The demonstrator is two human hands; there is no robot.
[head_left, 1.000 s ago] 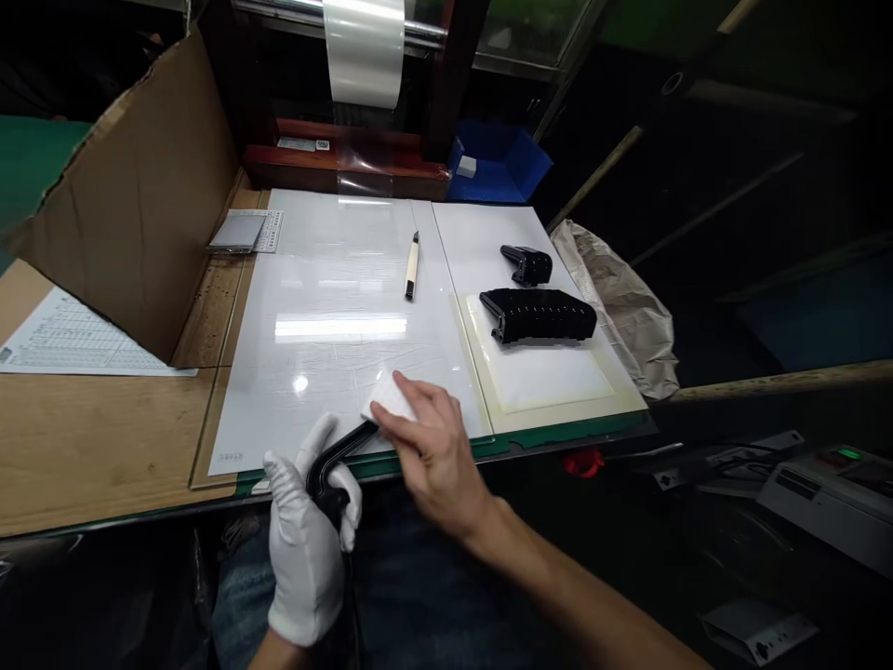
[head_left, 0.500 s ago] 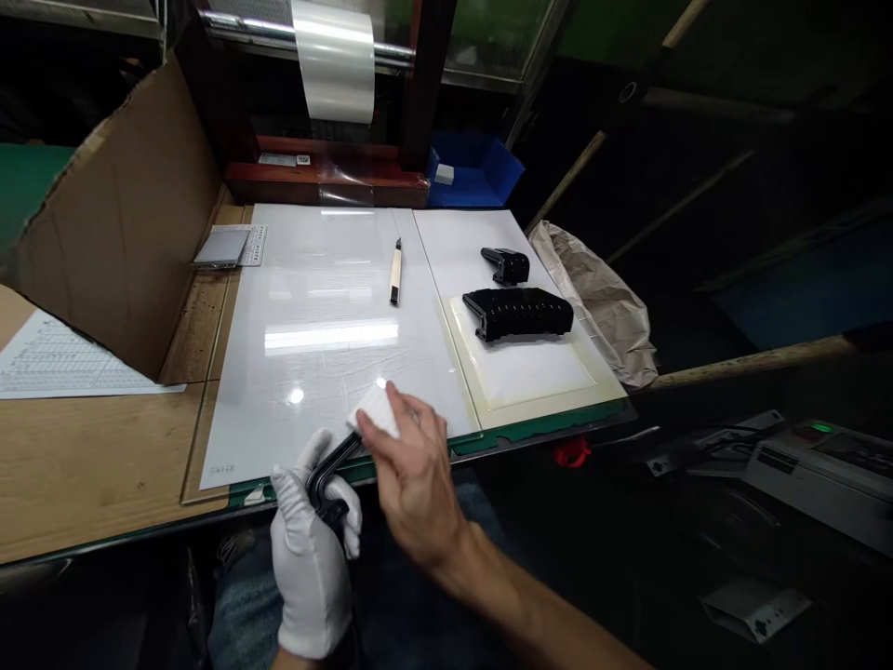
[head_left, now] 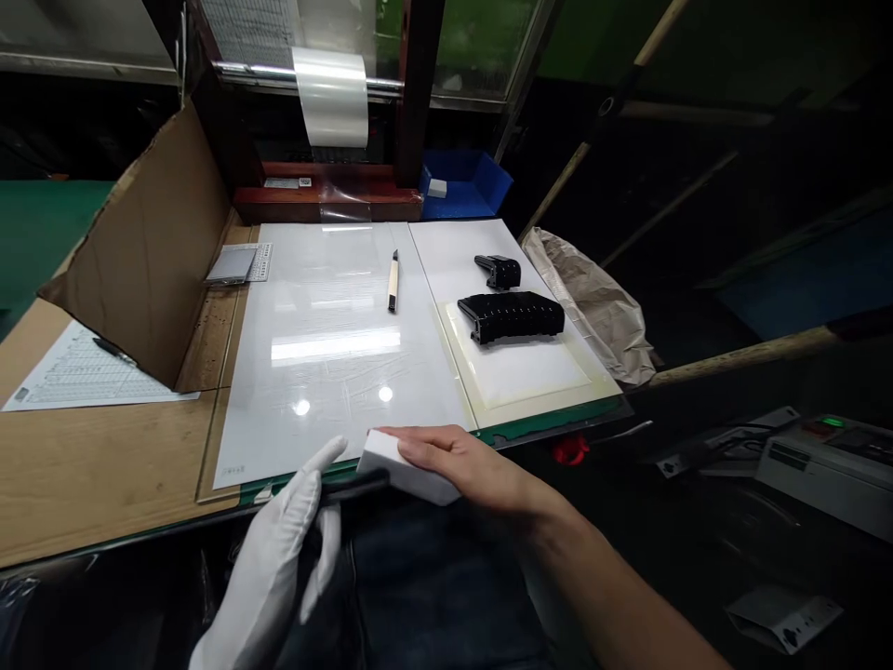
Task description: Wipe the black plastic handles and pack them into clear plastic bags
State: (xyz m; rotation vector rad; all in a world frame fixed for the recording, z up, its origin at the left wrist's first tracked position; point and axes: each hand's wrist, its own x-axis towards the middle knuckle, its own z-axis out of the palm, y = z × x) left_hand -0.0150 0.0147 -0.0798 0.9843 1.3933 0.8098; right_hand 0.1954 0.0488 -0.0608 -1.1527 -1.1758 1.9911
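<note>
My left hand, in a white glove, grips a black part, slim where it shows, at the table's front edge. The rest of that part is hidden by the glove and the dark clothing behind. Bare, my right hand holds a white foam-like block between thumb and fingers. The block's lower left side meets the end of the black part. Beyond the hands, a cutter knife with a pale handle lies on the glass-covered white sheet.
A large black ribbed piece and a smaller black piece rest on the right. Behind stand a film roll and a blue bin. A cardboard panel rises at left beside a printed form.
The white block has turned and moved down and right with my right hand, now showing its long side. My left hand has tilted the black part flatter. The camera view has shifted slightly.
</note>
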